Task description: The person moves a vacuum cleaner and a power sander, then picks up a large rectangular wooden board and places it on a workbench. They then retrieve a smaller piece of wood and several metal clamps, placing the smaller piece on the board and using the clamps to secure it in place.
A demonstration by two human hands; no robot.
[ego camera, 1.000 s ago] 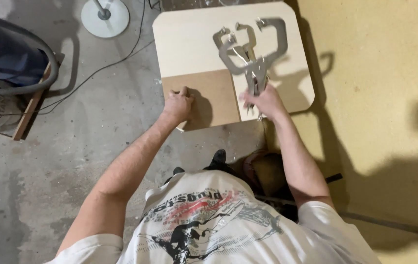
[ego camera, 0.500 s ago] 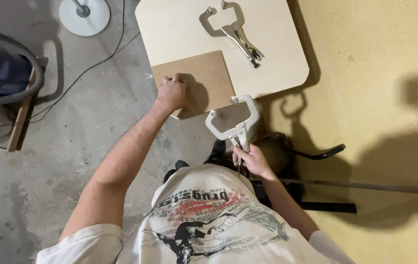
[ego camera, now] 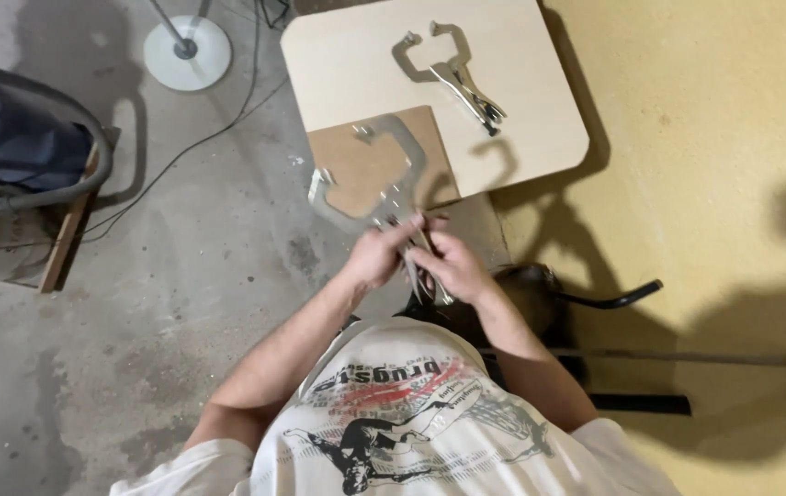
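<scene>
Hands both clasp one steel locking clamp (ego camera: 370,179), left hand (ego camera: 376,257) and right hand (ego camera: 452,266) closed round its handles; its wide C-shaped mouth hangs over the brown board (ego camera: 384,161) on the counter (ego camera: 540,119); second clamp (ego camera: 452,69) lies beyond.

A second locking clamp (ego camera: 452,73) lies on the pale board (ego camera: 540,119).

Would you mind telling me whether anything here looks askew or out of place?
Only the brown board stands out: it overhangs the pale tabletop's near edge. A second clamp lies flat there; both hands hold the other clamp.
</scene>
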